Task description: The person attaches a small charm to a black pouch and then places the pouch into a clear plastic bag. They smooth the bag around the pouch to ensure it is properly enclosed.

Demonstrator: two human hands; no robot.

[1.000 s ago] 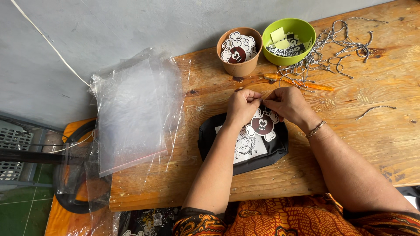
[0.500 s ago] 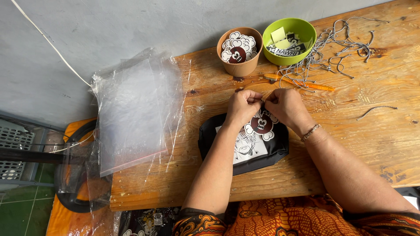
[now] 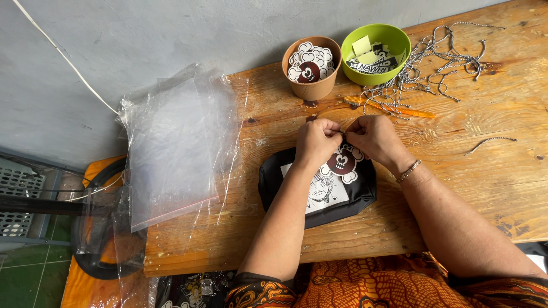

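Looking down on a wooden desk from head cam. I see both hands meeting at centre, fingertips nearly touching, just above a black pouch.

Left hand: grip clenched, thumb & fingers pinched on a thin metal bit at the pouch's top edge, too small to tell what it is. Right hand: grip also pinched on that same bit, from the other side. A bracelet sits on the right wrist.

The pouch lies flat on the desk, near its front edge, btwn the two forearms. On it: a white picture card and a cloud-shaped sticker w/ a dark red round face, right under the hands.

Behind the hands, at the desk's back edge: a brown cup full of similar stickers, and just beside it to the right a green bowl w/ paper bits. Right of the bowl, a tangle of ball chains; one loose chain lies well apart, further right. An orange tool lies btwn bowl & hands.

Left end of desk: stack of clear bags, hanging partly over the edge. Grey wall beyond.
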